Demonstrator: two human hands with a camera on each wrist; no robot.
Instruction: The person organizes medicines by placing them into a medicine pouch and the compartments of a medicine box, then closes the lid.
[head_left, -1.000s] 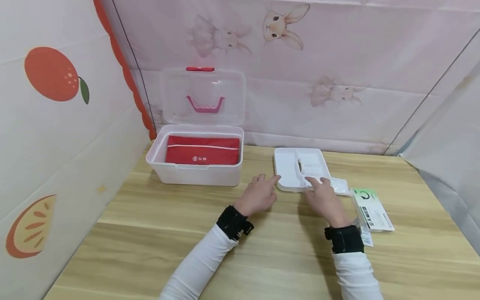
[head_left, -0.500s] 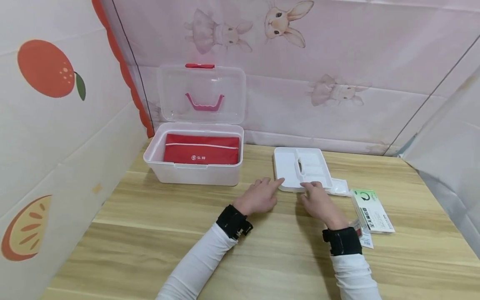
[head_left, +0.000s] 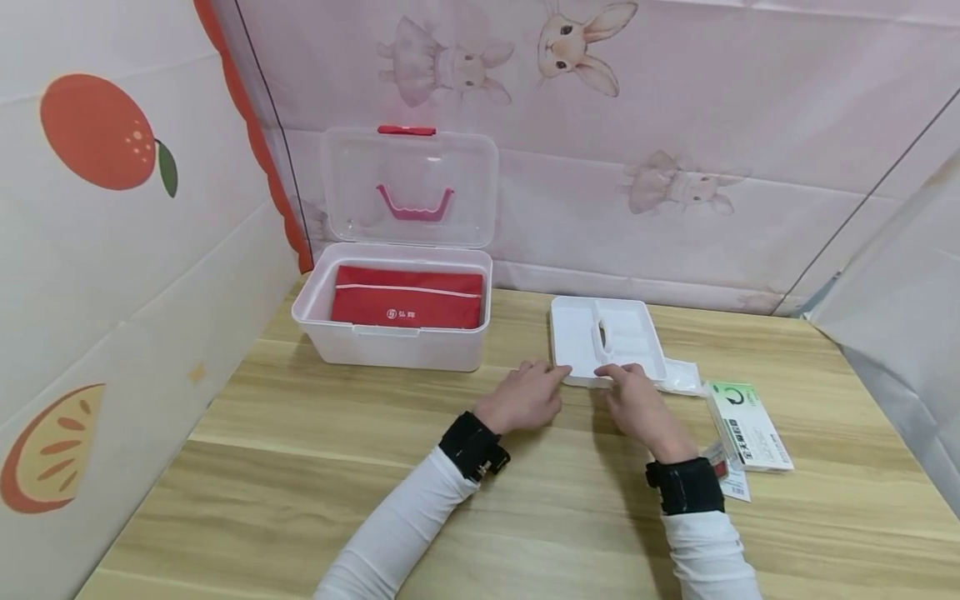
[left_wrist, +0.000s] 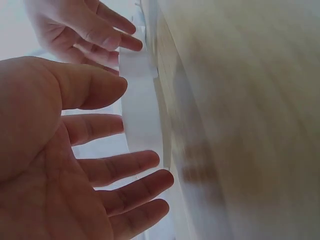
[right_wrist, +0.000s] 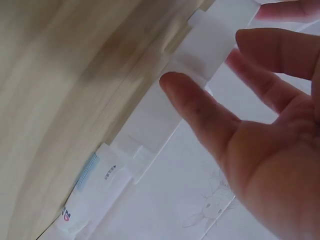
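Note:
A shallow white divided tray [head_left: 573, 333] with a raised middle handle [head_left: 602, 333] lies on the wooden table. My left hand [head_left: 525, 396] is at its front left corner, the index fingertip at the rim. In the left wrist view the fingers [left_wrist: 130, 167] are spread and nearly straight beside the tray's wall [left_wrist: 140, 107]. My right hand [head_left: 637, 410] is at the front edge, its index finger reaching over the rim. In the right wrist view the thumb [right_wrist: 192, 102] lies in front of the tray's wall [right_wrist: 155, 120]; whether it touches cannot be told.
Left of the tray stands a translucent box [head_left: 393, 348], lid [head_left: 412, 158] raised, with a red pouch [head_left: 408, 298] inside. A white packet [head_left: 682, 377] lies against the tray's right side. Further right are a green-and-white carton [head_left: 750, 427] and a small packet [head_left: 737, 483].
My right hand has drawn back slightly and left, from inside the tray to its front rim. The left fingertip has shifted slightly right along the corner. The tray has barely moved.

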